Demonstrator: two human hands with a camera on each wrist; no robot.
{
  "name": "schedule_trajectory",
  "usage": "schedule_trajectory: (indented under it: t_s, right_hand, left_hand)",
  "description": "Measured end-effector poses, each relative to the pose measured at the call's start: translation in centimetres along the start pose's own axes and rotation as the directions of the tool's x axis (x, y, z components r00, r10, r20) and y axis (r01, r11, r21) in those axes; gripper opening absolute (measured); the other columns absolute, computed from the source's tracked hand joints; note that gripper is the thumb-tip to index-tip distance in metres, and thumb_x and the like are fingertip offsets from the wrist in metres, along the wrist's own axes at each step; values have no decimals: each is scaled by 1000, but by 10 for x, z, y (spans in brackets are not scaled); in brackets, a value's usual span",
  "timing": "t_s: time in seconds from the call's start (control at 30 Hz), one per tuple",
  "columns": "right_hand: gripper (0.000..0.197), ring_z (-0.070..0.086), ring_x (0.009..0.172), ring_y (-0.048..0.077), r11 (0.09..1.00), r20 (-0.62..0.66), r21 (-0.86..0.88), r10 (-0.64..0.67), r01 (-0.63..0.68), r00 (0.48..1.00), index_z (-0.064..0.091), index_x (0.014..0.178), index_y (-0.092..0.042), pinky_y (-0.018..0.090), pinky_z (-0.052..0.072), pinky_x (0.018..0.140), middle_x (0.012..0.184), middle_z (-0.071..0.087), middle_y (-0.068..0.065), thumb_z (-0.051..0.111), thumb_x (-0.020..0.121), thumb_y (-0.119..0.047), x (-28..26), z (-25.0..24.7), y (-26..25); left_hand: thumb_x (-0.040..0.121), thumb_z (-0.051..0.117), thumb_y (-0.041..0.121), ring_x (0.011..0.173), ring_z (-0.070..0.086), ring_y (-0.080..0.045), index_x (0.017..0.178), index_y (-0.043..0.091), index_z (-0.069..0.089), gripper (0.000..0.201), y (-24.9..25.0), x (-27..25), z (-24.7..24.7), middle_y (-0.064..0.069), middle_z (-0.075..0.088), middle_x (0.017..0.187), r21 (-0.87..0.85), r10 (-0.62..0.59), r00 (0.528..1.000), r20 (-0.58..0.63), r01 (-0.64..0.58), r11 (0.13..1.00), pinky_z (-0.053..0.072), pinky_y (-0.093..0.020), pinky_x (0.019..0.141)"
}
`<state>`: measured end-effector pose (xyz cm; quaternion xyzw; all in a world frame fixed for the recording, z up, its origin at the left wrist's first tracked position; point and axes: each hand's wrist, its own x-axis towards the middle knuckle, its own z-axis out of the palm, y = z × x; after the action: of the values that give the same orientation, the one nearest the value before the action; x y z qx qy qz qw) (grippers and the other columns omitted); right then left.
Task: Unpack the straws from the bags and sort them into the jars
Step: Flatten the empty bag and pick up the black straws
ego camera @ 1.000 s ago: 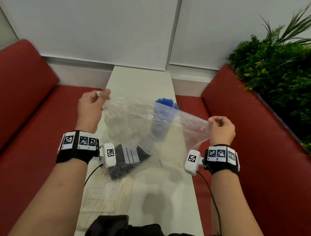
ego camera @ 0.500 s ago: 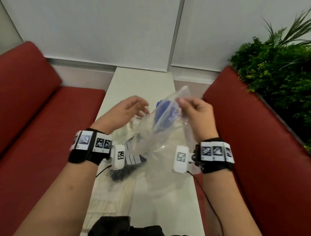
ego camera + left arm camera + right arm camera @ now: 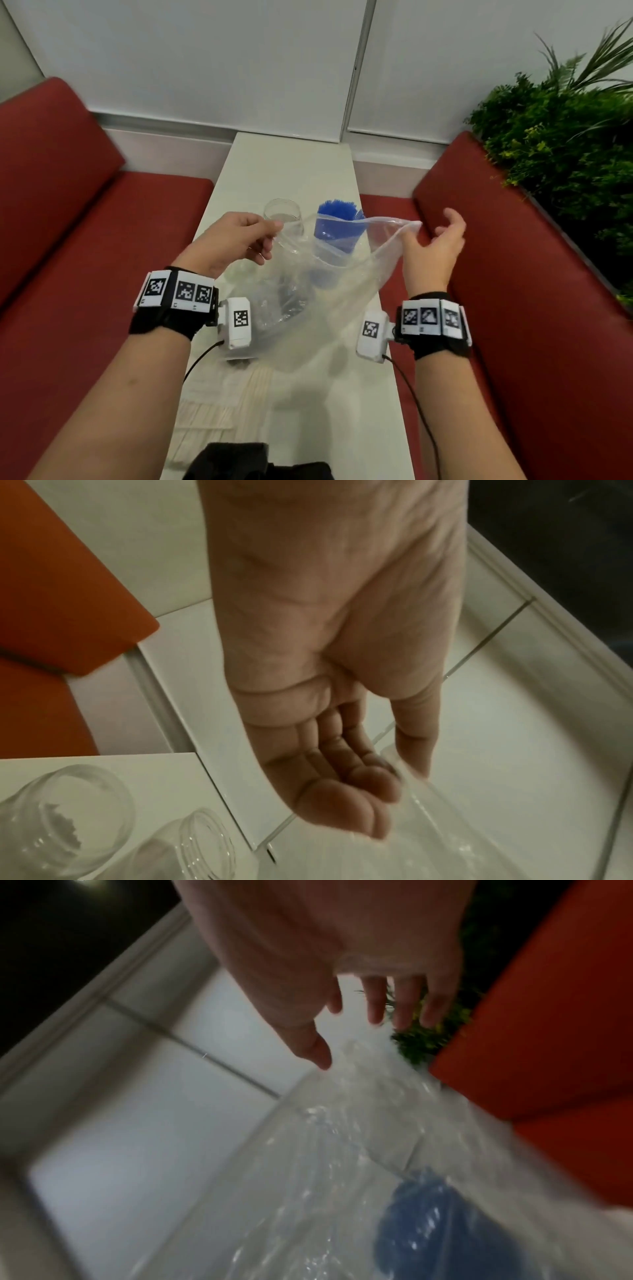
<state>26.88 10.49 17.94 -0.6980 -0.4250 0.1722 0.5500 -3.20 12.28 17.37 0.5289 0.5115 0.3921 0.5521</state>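
Hanging over the narrow white table (image 3: 291, 164) is a big clear crinkly plastic bag (image 3: 308, 308), mouth stretched side to side just in front of the glass jar stuffed with blue straws (image 3: 337, 222), so its long axis runs hand to hand. Left hand (image 3: 236, 240) pinches the bag's left corner, thumb against curled fingers, and it's the nearer one to the empty clear glass jar (image 3: 282, 216) just left of the blue jar. Right hand (image 3: 435, 246) is spread loose at the bag's right corner, gripping nothing I can see. Half a second ago both hands were bunched close together at the top of the bag; now they're wide apart
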Motion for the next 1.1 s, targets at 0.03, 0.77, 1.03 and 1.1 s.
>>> schedule_trajectory:
  t_s: [0.03, 0.77, 1.03, 1.1]
  right_hand:
    - [58, 54, 118, 23, 987, -41, -57, -151, 149, 988, 49, 138, -15, 37, 44, 101, 129, 54, 9, 72, 86, -23, -7, 3, -6]
    - [27, 46, 51, 1, 896, 292, 414, 38, -162, 956, 64, 76, -15, 16, 41, 49, 56, 51, -12, 61, 101, -26, -1, 13, 4]
    - [39, 49, 58, 13, 865, 335, 451, 63, -219, 940, 62, 75, -4, 25, 42, 57, 63, 54, 0, 54, 104, -29, -5, 9, 16]
    - [36, 50, 55, 9, 862, 292, 465, 65, -201, 954, 59, 78, -2, 21, 43, 55, 65, 55, 2, 53, 105, -25, -5, 7, 21]
  left_hand:
    - [93, 72, 32, 62, 61, -18, 82, 6, 68, 28, 2, 1, 5, -6, 62, 67, 38, 23, 1000, -7, -23, 999, 52, -28, 56]
    - [63, 74, 81, 101, 74, -21, 115, 23, 72, 78, -52, -16, -82, -1, 75, 115, 184, -183, 983, 2, 179, 966, 56, -37, 83]
    - [91, 71, 7, 67, 62, -8, 97, 8, 74, 7, -70, 5, -52, 0, 73, 82, -239, -46, 957, -285, -24, 971, 54, -15, 63]
    - [92, 69, 1, 67, 61, -8, 95, 7, 73, 8, -70, 9, -59, -2, 73, 85, -328, -76, 926, -371, -54, 943, 53, -16, 63]
